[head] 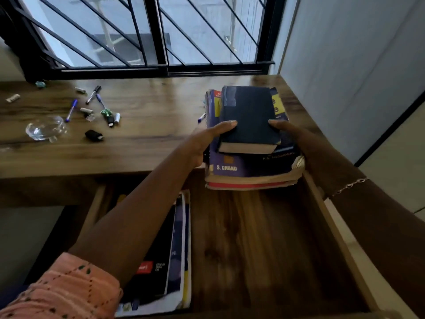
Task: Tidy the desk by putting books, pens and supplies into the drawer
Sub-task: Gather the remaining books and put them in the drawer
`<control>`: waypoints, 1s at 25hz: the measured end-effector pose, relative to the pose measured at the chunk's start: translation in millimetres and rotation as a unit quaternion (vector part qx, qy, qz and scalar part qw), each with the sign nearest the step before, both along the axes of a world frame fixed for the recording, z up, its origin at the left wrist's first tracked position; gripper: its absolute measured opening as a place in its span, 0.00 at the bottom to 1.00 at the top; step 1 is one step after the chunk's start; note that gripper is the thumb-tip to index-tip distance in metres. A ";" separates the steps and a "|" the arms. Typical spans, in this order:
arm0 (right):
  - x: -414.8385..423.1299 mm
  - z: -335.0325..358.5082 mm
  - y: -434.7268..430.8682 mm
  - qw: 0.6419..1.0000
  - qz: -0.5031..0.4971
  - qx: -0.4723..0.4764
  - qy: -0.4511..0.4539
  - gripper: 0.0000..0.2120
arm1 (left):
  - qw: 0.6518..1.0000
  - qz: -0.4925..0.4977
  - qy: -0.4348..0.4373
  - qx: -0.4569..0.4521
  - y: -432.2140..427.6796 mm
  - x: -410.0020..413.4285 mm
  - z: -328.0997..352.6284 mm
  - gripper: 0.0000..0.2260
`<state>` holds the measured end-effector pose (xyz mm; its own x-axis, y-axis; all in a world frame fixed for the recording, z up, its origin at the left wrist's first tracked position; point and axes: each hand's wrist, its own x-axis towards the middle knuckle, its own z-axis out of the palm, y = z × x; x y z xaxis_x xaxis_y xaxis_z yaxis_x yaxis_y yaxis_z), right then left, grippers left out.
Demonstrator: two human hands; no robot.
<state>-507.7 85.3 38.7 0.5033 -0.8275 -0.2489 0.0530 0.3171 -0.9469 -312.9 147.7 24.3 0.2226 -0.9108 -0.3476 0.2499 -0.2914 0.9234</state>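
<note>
So the stack (241, 168) of books is gripped from both sides: left hand (207, 143) clamped on its left edge, right hand (293, 140) on its right, both thumbs laid on the small dark book (249, 118) on top. It's held at the tabletop's (147, 125) front edge, sticking out over the open drawer (264, 249). A few flat books (170, 249) are laid along the drawer's left side. Pens (73, 109) and a glass dish (46, 128) are scattered on the tabletop's left, well apart from the stack.
</note>
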 end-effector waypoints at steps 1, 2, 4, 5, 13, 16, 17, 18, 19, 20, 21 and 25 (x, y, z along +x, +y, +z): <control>-5.6 0.2 13.2 1.000 -0.011 -0.005 0.014 0.08 | 1.000 -0.006 -0.003 0.010 13.7 -4.4 1.6 0.24; -12.2 -0.7 25.0 0.999 -0.016 -0.009 0.028 0.08 | 1.000 -0.011 -0.004 0.017 26.4 -8.9 2.1 0.23; -22.8 -9.2 43.0 0.999 0.000 -0.002 0.038 0.13 | 0.999 -0.027 -0.005 0.028 48.8 -17.6 -0.2 0.21; -28.1 -14.4 50.9 0.999 0.011 0.007 0.046 0.18 | 0.999 -0.038 -0.008 0.034 60.2 -21.5 -2.3 0.22; -64.6 -74.2 86.2 0.993 0.053 0.060 0.090 0.10 | 0.989 -0.057 -0.060 0.122 110.6 -40.2 -71.5 0.50; -82.2 -92.8 93.2 0.988 0.068 0.098 0.102 0.12 | 0.986 -0.064 -0.040 0.152 122.6 -60.5 -94.7 0.52; -88.4 -99.0 93.8 0.985 0.074 0.111 0.114 0.16 | 0.985 -0.063 -0.027 0.159 124.9 -69.5 -99.0 0.49; -93.9 -105.8 92.9 0.981 0.079 0.121 0.129 0.21 | 0.984 -0.061 -0.014 0.166 125.3 -78.3 -104.7 0.44; -98.9 -113.7 91.6 0.977 0.076 0.132 0.148 0.24 | 0.983 -0.057 -0.005 0.177 124.0 -86.1 -112.7 0.39; -102.5 -120.3 90.1 0.973 0.067 0.144 0.166 0.25 | 0.981 -0.055 0.000 0.189 121.6 -93.2 -120.5 0.36; -105.9 -126.5 88.2 0.970 0.055 0.159 0.177 0.23 | 0.978 -0.057 0.005 0.200 118.7 -101.3 -125.9 0.35; -115.7 -140.9 84.8 0.957 0.008 0.191 0.219 0.09 | 0.970 -0.070 0.009 0.232 106.1 -122.5 -143.6 0.36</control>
<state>-623.4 170.0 -102.2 0.2934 -0.6273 -0.7214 -0.3315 0.6411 -0.6922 -435.5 253.8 -119.3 0.0978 -0.6755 -0.7308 0.1931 -0.7075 0.6798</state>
